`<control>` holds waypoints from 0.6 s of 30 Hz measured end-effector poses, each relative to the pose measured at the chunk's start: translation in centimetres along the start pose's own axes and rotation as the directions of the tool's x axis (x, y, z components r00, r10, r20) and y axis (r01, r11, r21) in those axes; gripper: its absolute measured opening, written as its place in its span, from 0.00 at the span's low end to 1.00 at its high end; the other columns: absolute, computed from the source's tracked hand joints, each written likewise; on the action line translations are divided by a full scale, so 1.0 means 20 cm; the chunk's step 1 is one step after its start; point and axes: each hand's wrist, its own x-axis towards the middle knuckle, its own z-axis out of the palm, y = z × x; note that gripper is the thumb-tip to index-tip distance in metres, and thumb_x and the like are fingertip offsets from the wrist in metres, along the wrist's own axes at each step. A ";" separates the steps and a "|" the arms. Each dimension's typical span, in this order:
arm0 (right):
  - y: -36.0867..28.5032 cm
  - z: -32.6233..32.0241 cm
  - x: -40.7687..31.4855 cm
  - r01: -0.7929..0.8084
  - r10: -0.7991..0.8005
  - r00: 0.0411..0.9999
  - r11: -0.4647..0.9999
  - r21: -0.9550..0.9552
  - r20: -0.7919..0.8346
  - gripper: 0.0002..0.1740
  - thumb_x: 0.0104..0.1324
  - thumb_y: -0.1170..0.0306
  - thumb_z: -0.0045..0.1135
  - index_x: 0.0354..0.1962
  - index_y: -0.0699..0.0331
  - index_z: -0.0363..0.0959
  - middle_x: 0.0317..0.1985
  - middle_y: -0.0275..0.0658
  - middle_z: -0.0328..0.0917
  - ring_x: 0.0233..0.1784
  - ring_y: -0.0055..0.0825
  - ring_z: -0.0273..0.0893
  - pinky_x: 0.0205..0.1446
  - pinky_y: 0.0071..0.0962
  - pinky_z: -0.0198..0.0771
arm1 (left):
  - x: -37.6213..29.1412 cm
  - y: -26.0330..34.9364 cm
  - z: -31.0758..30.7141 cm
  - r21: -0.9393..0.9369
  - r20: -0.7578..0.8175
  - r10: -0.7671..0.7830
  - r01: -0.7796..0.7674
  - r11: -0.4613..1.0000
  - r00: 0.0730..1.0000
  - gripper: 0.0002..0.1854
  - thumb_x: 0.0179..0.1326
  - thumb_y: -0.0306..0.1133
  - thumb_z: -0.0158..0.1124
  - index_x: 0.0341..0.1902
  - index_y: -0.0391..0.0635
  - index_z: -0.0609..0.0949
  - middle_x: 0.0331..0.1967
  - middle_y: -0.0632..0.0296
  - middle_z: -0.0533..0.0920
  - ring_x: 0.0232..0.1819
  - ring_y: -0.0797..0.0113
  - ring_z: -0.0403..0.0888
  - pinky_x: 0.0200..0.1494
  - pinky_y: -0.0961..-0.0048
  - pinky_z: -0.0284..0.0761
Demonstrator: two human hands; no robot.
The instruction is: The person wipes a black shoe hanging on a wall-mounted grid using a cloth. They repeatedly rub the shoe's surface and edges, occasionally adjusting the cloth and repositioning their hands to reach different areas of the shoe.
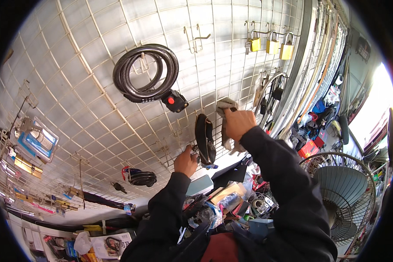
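My right hand (240, 122) grips a grey-beige cloth (227, 104), held up against the white wire grid wall (170, 19). Just left of it hangs a black, sleeve-covered lock (205, 139), looped and bearing a small blue tag at its bottom. My left hand (186, 162) is at the lower left side of that lock, its fingers curled around something small and dark that I cannot make out. Above and to the left, a coiled black cable lock (145, 73) with number dials and a red button hangs on a hook.
Three brass padlocks (272, 45) hang at the upper right. A fan in a wire cage (340, 186) stands close to my right arm. Below my hands lies a heap of packets and boxes (229, 199). Packaged locks (39, 139) and a thin coiled cable (142, 177) hang at the left.
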 end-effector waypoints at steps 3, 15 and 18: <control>-0.01 -0.06 0.08 0.045 -0.041 0.999 0.992 -0.118 0.035 0.18 0.58 0.67 0.59 0.45 0.65 0.74 0.28 0.47 0.85 0.33 0.48 0.86 0.37 0.46 0.78 | 0.00 -0.01 0.01 -0.001 -0.012 -0.005 0.005 1.000 1.000 0.21 0.65 0.35 0.64 0.60 0.44 0.75 0.30 0.45 0.86 0.39 0.40 0.85 0.41 0.46 0.77; -0.03 0.16 0.13 -0.272 0.222 0.949 0.221 0.937 0.223 0.14 0.64 0.70 0.51 0.43 0.73 0.71 0.36 0.53 0.80 0.41 0.46 0.82 0.47 0.40 0.76 | 0.02 -0.01 0.01 0.048 -0.005 -0.005 0.005 0.999 1.000 0.19 0.65 0.36 0.64 0.57 0.43 0.77 0.31 0.44 0.86 0.39 0.40 0.85 0.41 0.47 0.77; -0.04 0.17 0.07 -0.241 0.148 0.920 -0.517 0.821 0.363 0.12 0.65 0.76 0.52 0.46 0.68 0.70 0.38 0.44 0.77 0.38 0.36 0.81 0.42 0.37 0.79 | 0.02 -0.01 0.01 0.009 0.018 -0.028 0.027 1.000 0.999 0.18 0.65 0.36 0.64 0.56 0.45 0.78 0.31 0.44 0.86 0.39 0.41 0.85 0.41 0.47 0.77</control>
